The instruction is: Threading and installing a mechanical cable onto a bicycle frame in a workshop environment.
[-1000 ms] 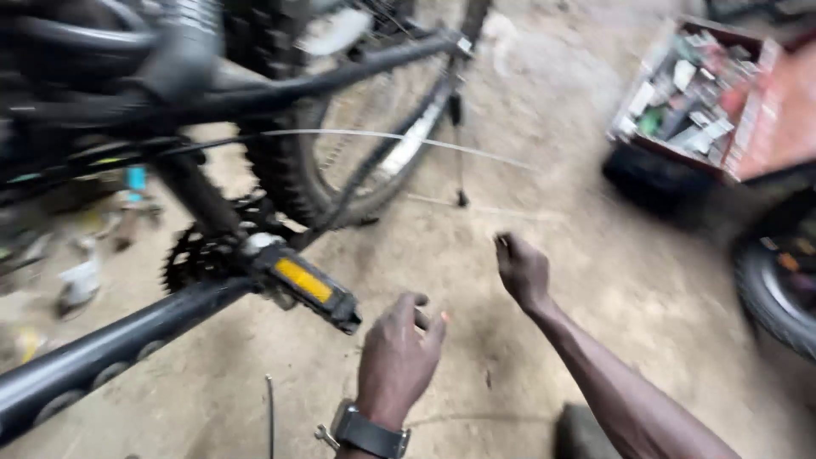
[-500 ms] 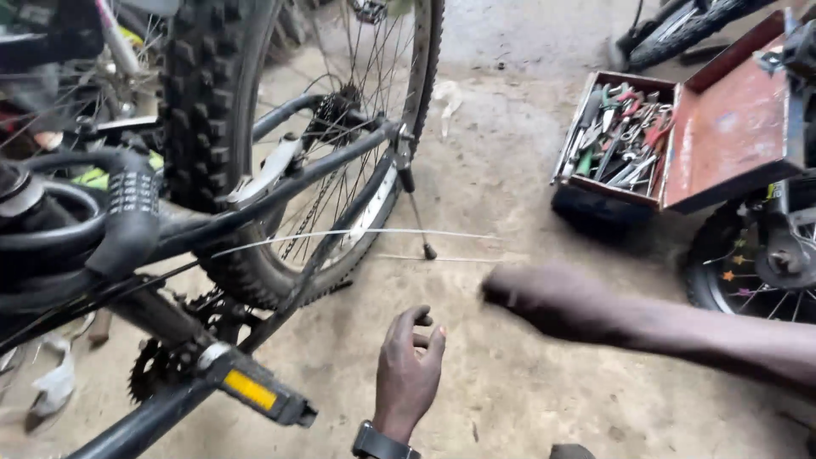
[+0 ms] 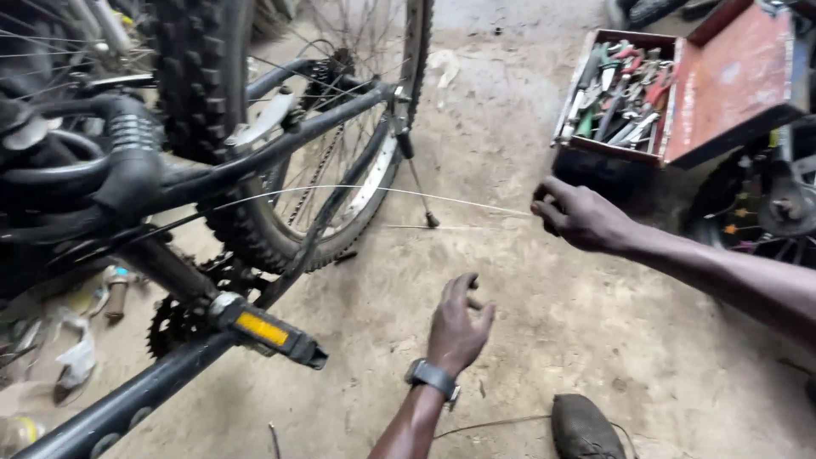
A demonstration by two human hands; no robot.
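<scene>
A black bicycle [image 3: 255, 161] stands at the left, its rear wheel [image 3: 280, 170] and kickstand [image 3: 416, 183] over a dirt floor. A thin steel cable [image 3: 382, 190] runs from the bicycle's frame out to the right. My right hand [image 3: 582, 217] pinches the free end of that cable, arm stretched in from the right. My left hand [image 3: 459, 327], with a dark wristwatch [image 3: 432, 376], hovers empty below the cable, fingers loosely spread, close to the pedal [image 3: 268, 331] with its orange reflector.
An open red toolbox [image 3: 671, 89] full of hand tools sits at the upper right. Beside it at the right edge is another wheel [image 3: 765, 204]. A dark shoe [image 3: 586, 429] rests at the bottom. Rags and scraps [image 3: 76, 357] lie at lower left.
The view has swung up and right. My right hand moved right toward the toolbox, drawing the cable out taut. My left hand stayed low beside the pedal.
</scene>
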